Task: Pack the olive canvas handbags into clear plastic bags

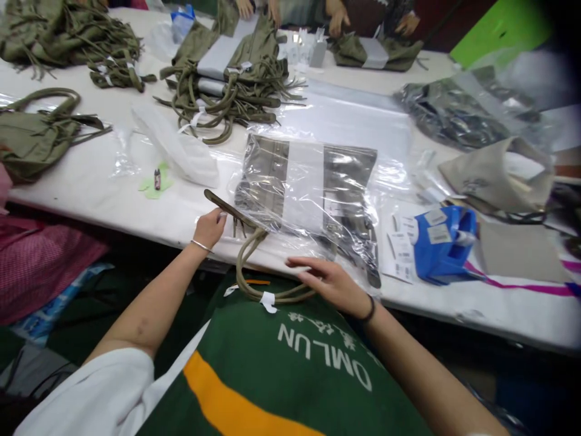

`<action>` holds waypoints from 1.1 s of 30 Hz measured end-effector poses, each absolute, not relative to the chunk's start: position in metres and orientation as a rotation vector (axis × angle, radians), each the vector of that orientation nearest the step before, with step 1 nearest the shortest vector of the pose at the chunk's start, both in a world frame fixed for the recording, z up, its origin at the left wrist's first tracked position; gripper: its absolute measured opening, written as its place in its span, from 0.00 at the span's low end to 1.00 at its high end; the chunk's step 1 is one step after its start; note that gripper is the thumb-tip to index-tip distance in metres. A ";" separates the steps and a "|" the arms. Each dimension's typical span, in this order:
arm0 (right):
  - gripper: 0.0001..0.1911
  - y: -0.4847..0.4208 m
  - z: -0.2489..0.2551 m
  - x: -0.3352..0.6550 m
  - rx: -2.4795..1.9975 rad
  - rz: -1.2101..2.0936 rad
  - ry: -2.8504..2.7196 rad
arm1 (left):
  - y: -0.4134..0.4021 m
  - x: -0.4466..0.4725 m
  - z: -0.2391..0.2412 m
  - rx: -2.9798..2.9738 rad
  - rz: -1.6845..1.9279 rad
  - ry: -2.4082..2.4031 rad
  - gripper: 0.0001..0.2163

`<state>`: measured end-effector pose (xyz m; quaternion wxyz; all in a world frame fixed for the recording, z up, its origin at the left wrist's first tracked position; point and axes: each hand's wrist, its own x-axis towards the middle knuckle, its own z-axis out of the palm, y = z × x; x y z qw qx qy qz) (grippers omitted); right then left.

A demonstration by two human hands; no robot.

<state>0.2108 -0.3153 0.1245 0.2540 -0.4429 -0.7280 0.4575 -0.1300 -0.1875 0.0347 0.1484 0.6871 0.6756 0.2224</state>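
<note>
An olive-green fabric bag [265, 163] with a pale grey band [305, 181] around it lies mostly inside a clear plastic bag [351, 181]. Its rope handles [245, 266], with a white wrap on them, hang out over the table edge against my apron. My left hand [209, 229] is closed by the dark strap end at the left, apparently pinching the plastic bag's edge; the exact grip is unclear. At the near edge, my right hand [329, 283] has its fingers stretched out and thumb apart, close to the plastic and above the handles.
Stacked olive bags [227, 72] stand behind, with another olive bag [40, 133] at left. Flat plastic sheets [345, 109] lie beyond the work. A blue tape dispenser [442, 245] and beige bag [485, 175] are at right. Co-workers' hands [338, 21] are across the table [91, 194].
</note>
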 end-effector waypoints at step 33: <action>0.23 -0.170 0.065 0.057 -1.289 0.432 -2.401 | -0.257 -0.125 0.095 2.028 1.708 1.763 0.13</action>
